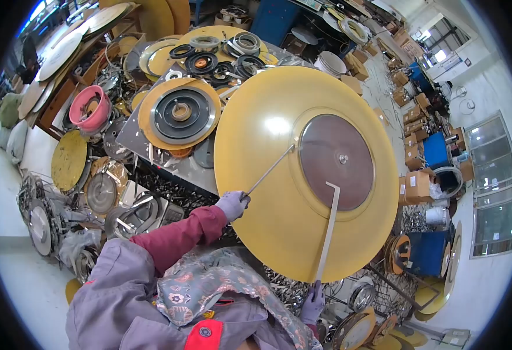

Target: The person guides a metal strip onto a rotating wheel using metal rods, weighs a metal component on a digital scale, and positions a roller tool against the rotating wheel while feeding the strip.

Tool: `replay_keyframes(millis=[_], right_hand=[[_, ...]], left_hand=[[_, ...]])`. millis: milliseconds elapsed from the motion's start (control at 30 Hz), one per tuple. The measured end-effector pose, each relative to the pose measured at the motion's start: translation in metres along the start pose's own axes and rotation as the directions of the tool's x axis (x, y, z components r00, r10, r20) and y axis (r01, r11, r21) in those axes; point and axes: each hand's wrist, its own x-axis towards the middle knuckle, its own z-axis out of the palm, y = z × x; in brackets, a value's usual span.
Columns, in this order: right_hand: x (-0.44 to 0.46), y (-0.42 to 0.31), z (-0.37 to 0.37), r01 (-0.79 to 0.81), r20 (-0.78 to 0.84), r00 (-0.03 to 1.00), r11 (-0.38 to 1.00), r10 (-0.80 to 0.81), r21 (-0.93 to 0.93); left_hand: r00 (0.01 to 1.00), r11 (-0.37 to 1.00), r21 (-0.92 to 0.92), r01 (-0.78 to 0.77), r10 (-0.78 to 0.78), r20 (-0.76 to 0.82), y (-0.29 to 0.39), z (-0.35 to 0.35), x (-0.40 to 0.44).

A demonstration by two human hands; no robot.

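The left grip [232, 205], gloved in pale lilac, is closed round the near end of a thin rod [269, 170]; the right grip [312, 302], gloved alike, closes on the foot of a bar [327, 239]. Holding each by its near end probably gives reach over the wide disc [256, 122], which stands right in front of the person, beside the cluttered surface [177, 168]. What bears it is hidden; perhaps it is set there to leave both sides reachable.

The rod is slim and dark, its tip close to the plate [326, 140]; the bar is flat, pale metal, its bent end over the plate. Whether either tip touches, I cannot tell. The disc is smooth, glossy yellow; the plate is round, dull brown, with a small metal knob [343, 158], probably marking the centre.

On the surface lies a smaller disc [146, 114] under a dark ring [165, 118]. Shiny metal strips [200, 200] heap below; a pink bowl [100, 115] sits further left.
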Motion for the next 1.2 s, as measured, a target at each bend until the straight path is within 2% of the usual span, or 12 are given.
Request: replay_keyframes(millis=[367, 400, 500, 533, 633, 700, 767, 900, 967, 1033, 1133, 1200], right_hand=[[0.022, 0.048, -0.013, 0.145, -0.093, 0.982, 0.975, -0.162, -0.166], [0.024, 0.067, -0.022, 0.042, 0.122, 0.992, 0.972, -0.014, -0.230], [0.021, 0.084, -0.014, 0.047, 0.008, 0.999, 0.997, -0.046, -0.063], [0.022, 0.063, -0.023, 0.160, -0.059, 0.981, 0.946, -0.183, -0.284], [0.026, 0.029, -0.040, -0.078, 0.139, 0.981, 0.936, 0.133, -0.342], [0.024, 0.050, -0.035, 0.240, 0.082, 0.970, 0.877, -0.227, -0.416], [0.022, 0.042, -0.049, 0.528, 0.177, 0.820, 0.601, -0.544, -0.600], [0.005, 0.033, -0.061, 0.123, 0.158, 0.986, 0.896, -0.060, -0.426], [0.003, 0.019, -0.070, 0.006, 0.169, 0.982, 0.891, 0.080, -0.454], [0.003, 0.013, -0.065, 0.004, 0.049, 0.999, 0.952, 0.012, -0.307], [0.012, 0.004, -0.055, 0.048, -0.153, 0.986, 0.996, -0.060, -0.081], [0.031, -0.009, -0.058, -0.094, -0.095, 0.991, 0.996, 0.092, -0.009]], left_hand=[[0.996, 0.996, -0.014, 0.084, -0.084, 0.025, 0.013, 0.012, 0.011], [0.997, 0.997, -0.004, 0.074, -0.074, 0.020, 0.012, 0.013, 0.012], [0.998, 0.998, 0.019, 0.056, -0.056, -0.029, 0.007, 0.011, 0.014], [0.997, 0.997, -0.012, 0.075, -0.075, -0.037, 0.012, 0.004, 0.012], [0.939, 0.990, -0.142, 0.012, -0.059, -0.338, -0.009, -0.010, 0.026], [0.801, 0.992, -0.117, -0.043, -0.036, -0.598, -0.027, -0.054, 0.057], [0.666, 0.973, 0.069, 0.218, -0.097, -0.740, -0.023, -0.128, 0.079], [0.695, 0.884, 0.050, 0.464, -0.328, -0.639, -0.050, -0.228, 0.124], [0.883, 0.914, 0.165, 0.370, -0.291, -0.368, -0.093, -0.260, 0.157], [0.894, 0.757, -0.586, 0.291, -0.433, -0.116, -0.101, -0.261, 0.152], [0.905, 0.569, -0.708, 0.418, -0.330, 0.268, -0.061, -0.276, 0.116], [0.936, 0.673, -0.661, 0.332, -0.320, 0.143, -0.043, -0.259, 0.097]])
